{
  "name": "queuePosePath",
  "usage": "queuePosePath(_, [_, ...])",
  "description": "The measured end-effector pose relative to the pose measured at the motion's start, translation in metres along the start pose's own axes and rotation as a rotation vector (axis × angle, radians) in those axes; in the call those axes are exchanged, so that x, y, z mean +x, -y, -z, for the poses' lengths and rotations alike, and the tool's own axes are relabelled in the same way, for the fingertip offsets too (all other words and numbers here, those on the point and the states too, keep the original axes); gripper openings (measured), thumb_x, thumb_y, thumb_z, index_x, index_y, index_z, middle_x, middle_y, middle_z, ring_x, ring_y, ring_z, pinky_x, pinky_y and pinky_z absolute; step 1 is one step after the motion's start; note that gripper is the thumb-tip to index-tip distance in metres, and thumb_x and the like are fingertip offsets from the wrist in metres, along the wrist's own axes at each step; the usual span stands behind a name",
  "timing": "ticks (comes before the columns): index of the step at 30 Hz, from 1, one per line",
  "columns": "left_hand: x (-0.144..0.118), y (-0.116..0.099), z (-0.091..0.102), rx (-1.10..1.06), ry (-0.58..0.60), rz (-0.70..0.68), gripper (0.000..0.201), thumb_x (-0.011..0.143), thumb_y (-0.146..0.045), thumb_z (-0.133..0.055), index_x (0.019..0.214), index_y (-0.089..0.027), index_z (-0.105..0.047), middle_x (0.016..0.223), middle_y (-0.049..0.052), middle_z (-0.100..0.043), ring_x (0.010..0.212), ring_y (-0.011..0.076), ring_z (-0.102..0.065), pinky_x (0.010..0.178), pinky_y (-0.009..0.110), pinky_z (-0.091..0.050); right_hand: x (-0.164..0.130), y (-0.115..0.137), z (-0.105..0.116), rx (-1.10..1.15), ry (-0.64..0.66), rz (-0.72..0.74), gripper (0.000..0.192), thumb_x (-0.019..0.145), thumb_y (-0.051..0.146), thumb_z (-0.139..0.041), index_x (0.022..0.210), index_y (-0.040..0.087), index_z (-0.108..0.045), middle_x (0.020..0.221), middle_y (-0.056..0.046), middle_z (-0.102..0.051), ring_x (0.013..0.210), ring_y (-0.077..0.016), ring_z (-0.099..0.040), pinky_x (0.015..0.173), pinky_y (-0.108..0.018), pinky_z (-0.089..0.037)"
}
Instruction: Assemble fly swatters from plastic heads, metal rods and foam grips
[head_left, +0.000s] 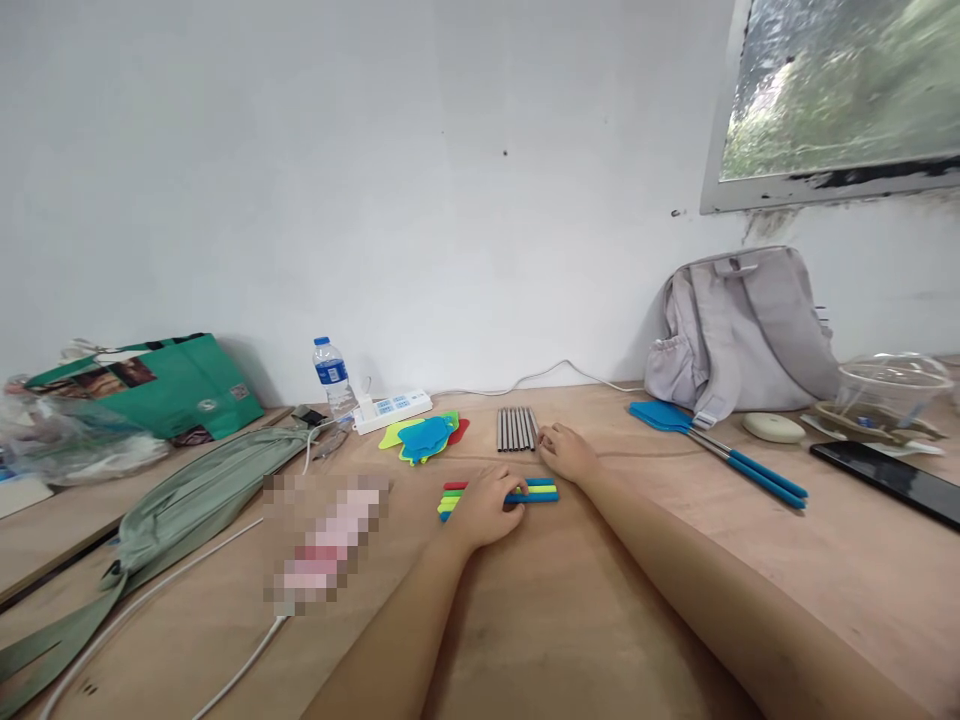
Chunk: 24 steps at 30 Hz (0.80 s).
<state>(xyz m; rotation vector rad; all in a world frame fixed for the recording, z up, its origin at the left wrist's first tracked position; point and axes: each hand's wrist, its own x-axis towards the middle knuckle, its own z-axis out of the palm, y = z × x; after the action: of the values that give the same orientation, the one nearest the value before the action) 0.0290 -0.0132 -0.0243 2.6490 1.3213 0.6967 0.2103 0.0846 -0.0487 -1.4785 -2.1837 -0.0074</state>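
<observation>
Head view: L hand (484, 508) lies palm-down on coloured strips (541, 490) mid-table (585, 620), fingers curled loosely over them, grip unclear. R hand (566, 452) just behind, fingers near-closed, tips touching metal rods (517, 428). Blue swatters (720, 450) well apart to the R.

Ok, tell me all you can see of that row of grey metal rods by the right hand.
The metal rods are a handful of thin, straight, grey tubes, apparently steel, lying flat and side by side on the wooden table, their lengths running away from the camera. They form a tidy pack, ends roughly level. The right hand rests at their near right corner, fingertips touching or nearly so. Coloured flat pieces lie apart to their left.
</observation>
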Motion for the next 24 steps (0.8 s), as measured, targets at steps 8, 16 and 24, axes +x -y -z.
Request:
queuePosePath(8, [0.0, -0.005, -0.003, -0.05, 0.001, -0.007, 0.015, 0.067, -0.015, -0.048, 0.08, -0.02, -0.053, 0.084, 0.002, -0.052, 0.084, 0.0175, -0.048, 0.073, 0.029, -0.039, -0.004, 0.0, 0.003, -0.033, 0.022, -0.006, 0.017, 0.079, 0.03, -0.044, 0.087, 0.022, -0.056, 0.087, -0.005, -0.054, 0.084, -0.0172, -0.048, 0.069, -0.025, -0.03])
queuePosePath(16, [-0.001, -0.005, -0.005, -0.043, 0.036, -0.006, 0.019, 0.071, -0.019, -0.047, 0.09, -0.021, -0.052, 0.091, 0.003, -0.049, 0.089, 0.0182, -0.046, 0.078, 0.03, -0.038, -0.002, -0.01, -0.003, 0.074, 0.012, -0.146, 0.015, 0.074, 0.031, -0.049, 0.066, 0.018, -0.049, 0.071, -0.005, -0.056, 0.069, -0.0162, -0.05, 0.058, -0.025, -0.029])
queuePosePath(24, [-0.001, -0.003, -0.006, -0.009, 0.086, -0.02, 0.018, 0.078, -0.026, -0.045, 0.093, -0.022, -0.053, 0.09, 0.003, -0.047, 0.09, 0.0187, -0.044, 0.08, 0.032, -0.036, 0.003, -0.029, -0.01, 0.473, -0.174, -0.339, 0.01, 0.068, 0.024, -0.05, 0.07, 0.021, -0.041, 0.061, 0.001, -0.054, 0.061, -0.0156, -0.051, 0.056, -0.024, -0.032])
